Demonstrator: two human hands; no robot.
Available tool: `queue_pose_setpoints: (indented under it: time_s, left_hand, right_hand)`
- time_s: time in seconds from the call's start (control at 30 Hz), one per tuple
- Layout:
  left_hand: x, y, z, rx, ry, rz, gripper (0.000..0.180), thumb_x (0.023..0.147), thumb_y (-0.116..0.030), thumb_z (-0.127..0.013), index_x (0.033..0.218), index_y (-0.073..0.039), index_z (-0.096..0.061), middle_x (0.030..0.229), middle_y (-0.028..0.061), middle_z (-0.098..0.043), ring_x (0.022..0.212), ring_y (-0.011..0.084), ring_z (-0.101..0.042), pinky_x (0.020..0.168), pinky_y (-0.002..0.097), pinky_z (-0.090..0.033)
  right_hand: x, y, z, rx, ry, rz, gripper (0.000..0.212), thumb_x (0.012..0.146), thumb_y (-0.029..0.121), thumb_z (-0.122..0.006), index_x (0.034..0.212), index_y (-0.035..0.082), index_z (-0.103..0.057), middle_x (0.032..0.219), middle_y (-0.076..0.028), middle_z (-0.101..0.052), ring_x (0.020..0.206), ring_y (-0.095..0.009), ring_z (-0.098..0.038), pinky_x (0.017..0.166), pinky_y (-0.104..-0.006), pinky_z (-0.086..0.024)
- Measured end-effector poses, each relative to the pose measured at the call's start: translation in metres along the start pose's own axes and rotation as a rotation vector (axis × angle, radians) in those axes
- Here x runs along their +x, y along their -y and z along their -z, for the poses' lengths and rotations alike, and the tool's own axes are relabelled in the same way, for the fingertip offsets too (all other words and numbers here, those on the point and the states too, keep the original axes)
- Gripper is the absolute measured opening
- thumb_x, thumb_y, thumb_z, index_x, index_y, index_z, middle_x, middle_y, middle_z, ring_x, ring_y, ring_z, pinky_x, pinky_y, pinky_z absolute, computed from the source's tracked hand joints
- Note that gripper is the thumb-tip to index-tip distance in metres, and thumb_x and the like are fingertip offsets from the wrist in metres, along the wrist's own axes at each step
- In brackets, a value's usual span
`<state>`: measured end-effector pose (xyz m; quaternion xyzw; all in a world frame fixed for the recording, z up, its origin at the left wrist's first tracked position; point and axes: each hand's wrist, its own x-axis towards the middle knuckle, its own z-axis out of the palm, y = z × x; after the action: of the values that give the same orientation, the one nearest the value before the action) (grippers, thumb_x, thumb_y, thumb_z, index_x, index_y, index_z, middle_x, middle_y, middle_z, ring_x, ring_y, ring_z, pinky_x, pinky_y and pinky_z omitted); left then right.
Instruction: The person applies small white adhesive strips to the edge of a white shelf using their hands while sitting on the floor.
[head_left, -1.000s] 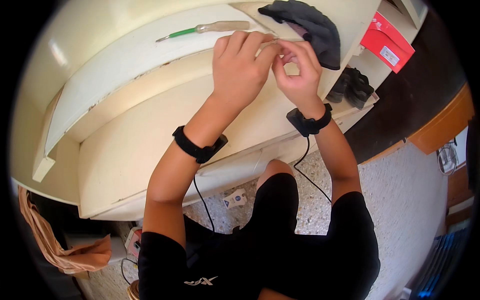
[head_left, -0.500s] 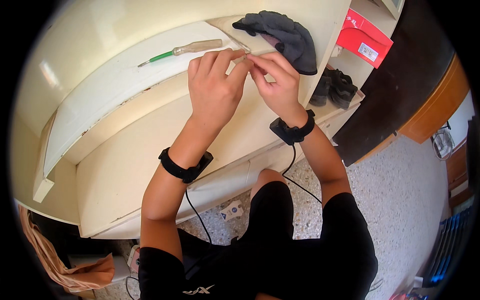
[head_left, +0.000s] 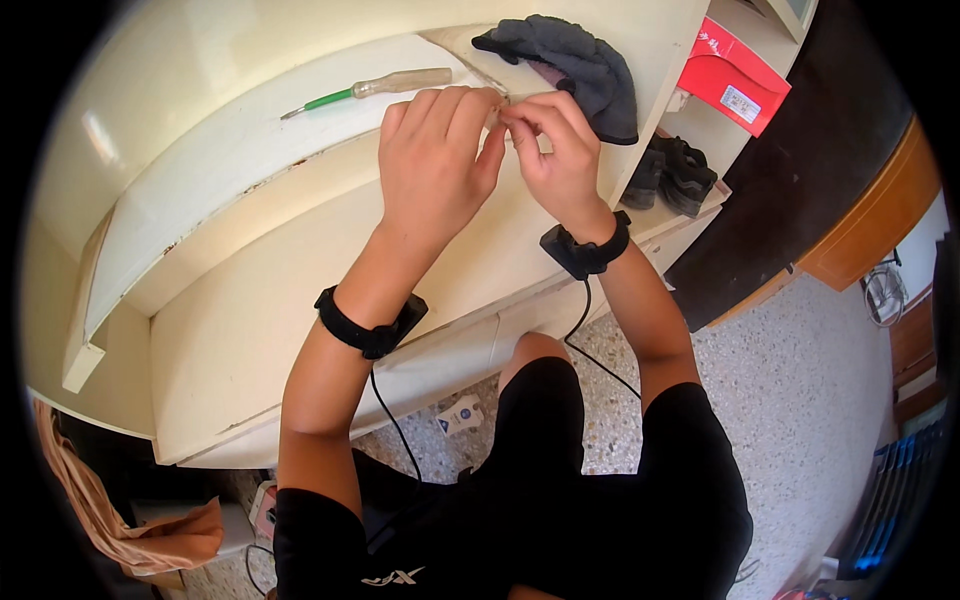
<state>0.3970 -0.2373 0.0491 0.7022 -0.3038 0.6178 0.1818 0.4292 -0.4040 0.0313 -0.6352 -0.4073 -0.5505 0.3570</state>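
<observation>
My left hand (head_left: 437, 160) and my right hand (head_left: 557, 150) meet at their fingertips over the right end of a white shelf board (head_left: 230, 140). Both are closed in a pinch around something too small to make out. Behind my left fingers, a screwdriver (head_left: 385, 85) with a clear handle and green sleeve lies on the board, its tip pointing left. Beyond my right hand sits a crumpled dark grey cloth (head_left: 590, 75), with a pinkish patch partly showing under it.
At the right, shelves hold a red box (head_left: 735, 75) and black shoes (head_left: 680, 172). A brown drape (head_left: 150, 545) hangs at lower left. A small white card (head_left: 461, 415) lies on the speckled floor (head_left: 790, 400). Cables run from both black wristbands (head_left: 372, 325).
My left fingers have curled closer together and hide more of the pinch point. My right fingers have shifted slightly. The whole view has moved a little; screwdriver and cloth stay in place.
</observation>
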Motion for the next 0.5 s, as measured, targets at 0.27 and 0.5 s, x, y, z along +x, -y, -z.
queue_pose_setpoints:
  time_s: [0.27,0.5]
  left_hand:
    - [0.0016,0.0001,-0.0032,-0.004,-0.033,0.01,0.033,0.079,-0.011,-0.086,0.108,-0.014,-0.071,0.094,-0.0017,-0.071,0.084,0.0195,-0.064,0.073,0.0352,-0.038]
    - [0.0025,-0.0005,-0.0015,0.032,-0.04,0.0,0.029,0.078,-0.011,-0.086,0.103,-0.014,-0.072,0.091,-0.0022,-0.07,0.083,0.019,-0.063,0.073,0.0347,-0.039]
  right_hand:
    - [-0.0007,0.0026,-0.0007,-0.039,-0.033,-0.008,0.019,0.089,-0.011,-0.074,0.106,-0.001,-0.072,0.1,-0.01,-0.067,0.08,-0.021,-0.071,0.064,-0.0294,-0.06]
    - [-0.0009,-0.0012,-0.0007,-0.156,-0.02,0.084,0.023,0.086,-0.01,-0.077,0.106,0.0,-0.072,0.1,-0.011,-0.067,0.078,-0.026,-0.071,0.066,-0.0331,-0.059]
